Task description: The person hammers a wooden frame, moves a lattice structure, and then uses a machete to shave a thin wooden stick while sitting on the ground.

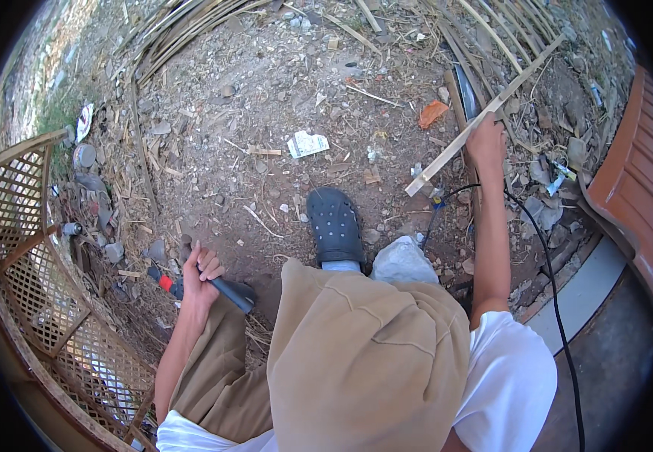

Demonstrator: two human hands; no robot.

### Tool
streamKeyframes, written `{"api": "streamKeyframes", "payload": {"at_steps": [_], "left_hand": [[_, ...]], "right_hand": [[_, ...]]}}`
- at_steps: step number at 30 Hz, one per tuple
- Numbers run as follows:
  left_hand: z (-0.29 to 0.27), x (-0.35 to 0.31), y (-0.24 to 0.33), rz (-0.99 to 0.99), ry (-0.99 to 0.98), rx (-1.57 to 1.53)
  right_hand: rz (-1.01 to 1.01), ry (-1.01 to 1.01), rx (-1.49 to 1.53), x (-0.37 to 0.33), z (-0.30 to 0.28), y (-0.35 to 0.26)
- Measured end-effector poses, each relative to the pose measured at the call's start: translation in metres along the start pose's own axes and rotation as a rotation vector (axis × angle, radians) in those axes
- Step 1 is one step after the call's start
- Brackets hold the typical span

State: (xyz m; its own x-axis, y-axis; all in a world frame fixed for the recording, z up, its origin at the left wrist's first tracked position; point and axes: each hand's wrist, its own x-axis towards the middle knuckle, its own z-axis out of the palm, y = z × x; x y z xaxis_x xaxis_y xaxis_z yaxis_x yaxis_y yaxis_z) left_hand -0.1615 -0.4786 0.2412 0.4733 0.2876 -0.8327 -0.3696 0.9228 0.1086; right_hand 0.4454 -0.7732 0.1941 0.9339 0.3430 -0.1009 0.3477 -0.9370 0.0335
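The step in hand looks to be handling a wooden strip (458, 143) with a tool at the ready, judged by the shoe (334, 226) as landmark. The right hand (486, 143), ahead and to the right of the shoe, is closed around the strip, though its fingertips are mostly hidden. The strip slants from a near end just ahead and right of the shoe to a far end well beyond it, close to the loose sticks (518, 34). The left hand (204, 270), to the left of the shoe and nearer the body, has its fingers wrapped round a dark tool (234, 293); its kind is hard to tell, and it is well apart from the strip. The white stone (405, 260) sits just right of the shoe, and a black cable (545, 248) runs past the right forearm, farther right. As a judgement, the next move calls for a firm hold on the strip, steady control of the tool, and care that the cable does not snag on the arm or wood.
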Motion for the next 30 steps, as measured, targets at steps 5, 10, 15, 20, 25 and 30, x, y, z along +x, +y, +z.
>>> {"api": "streamKeyframes", "payload": {"at_steps": [5,10,15,20,25,30], "left_hand": [[0.009,-0.006,-0.009,-0.038,0.062,0.064],[0.022,-0.009,-0.017,-0.096,0.061,0.161],[0.042,-0.029,-0.019,-0.049,0.124,0.221],[0.054,-0.070,-0.021,0.029,0.219,0.232],[0.065,-0.109,-0.009,0.020,0.361,0.351],[0.038,-0.079,0.026,0.076,0.375,0.585]], "right_hand": [[-0.022,-0.177,0.360,-0.002,0.039,0.032],[-0.096,-0.136,0.452,-0.015,0.016,0.031],[-0.049,-0.205,0.371,-0.019,-0.007,0.049],[-0.002,-0.303,0.170,-0.026,-0.069,0.090],[0.058,-0.464,-0.093,-0.041,-0.182,0.137],[-0.025,-0.146,0.014,-0.089,-0.242,0.159]]}}
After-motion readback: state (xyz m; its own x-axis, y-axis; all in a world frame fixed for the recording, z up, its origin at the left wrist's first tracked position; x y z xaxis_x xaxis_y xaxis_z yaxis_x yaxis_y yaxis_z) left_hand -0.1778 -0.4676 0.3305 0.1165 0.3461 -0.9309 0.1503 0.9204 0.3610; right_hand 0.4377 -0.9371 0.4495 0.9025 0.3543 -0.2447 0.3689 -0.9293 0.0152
